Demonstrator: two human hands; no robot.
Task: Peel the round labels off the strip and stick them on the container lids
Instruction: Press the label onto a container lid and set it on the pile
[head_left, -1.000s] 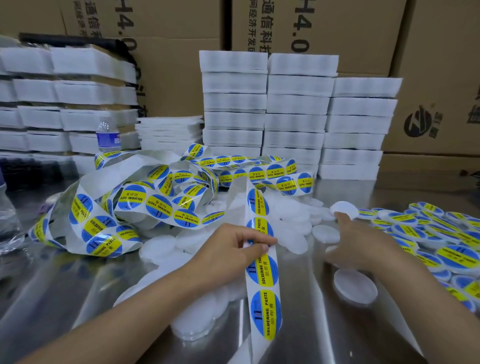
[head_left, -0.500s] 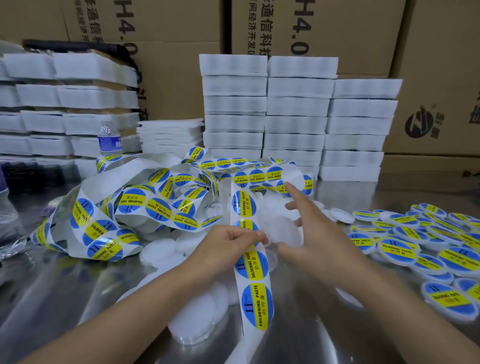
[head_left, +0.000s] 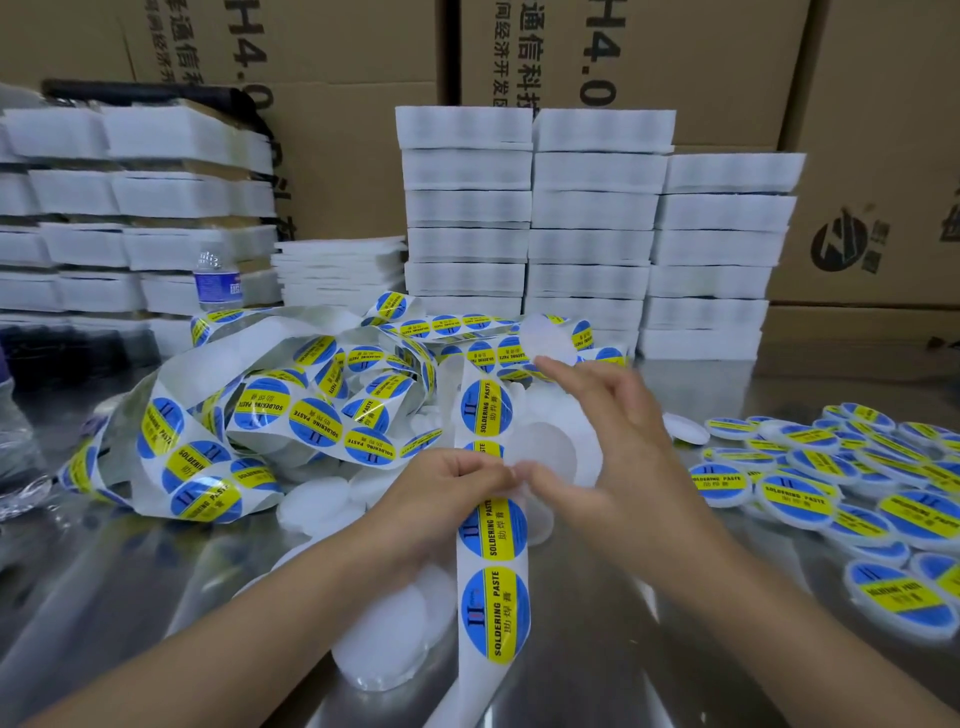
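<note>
Shiny steel worktop (head_left: 623, 649) fills the lower frame. At centre, the left hand (head_left: 441, 493) pinches the white strip of round blue-and-yellow labels (head_left: 493, 613). The right hand (head_left: 618, 447) spreads nearly straight fingers over a plain white round lid (head_left: 545, 452), grip unclear. Labelled white lids (head_left: 795, 499) lie centre right.

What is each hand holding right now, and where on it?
Left hand pinches the label strip mid-length, over a label. Right hand holds a blank white lid, thumb at its near edge, fingers behind.
</note>
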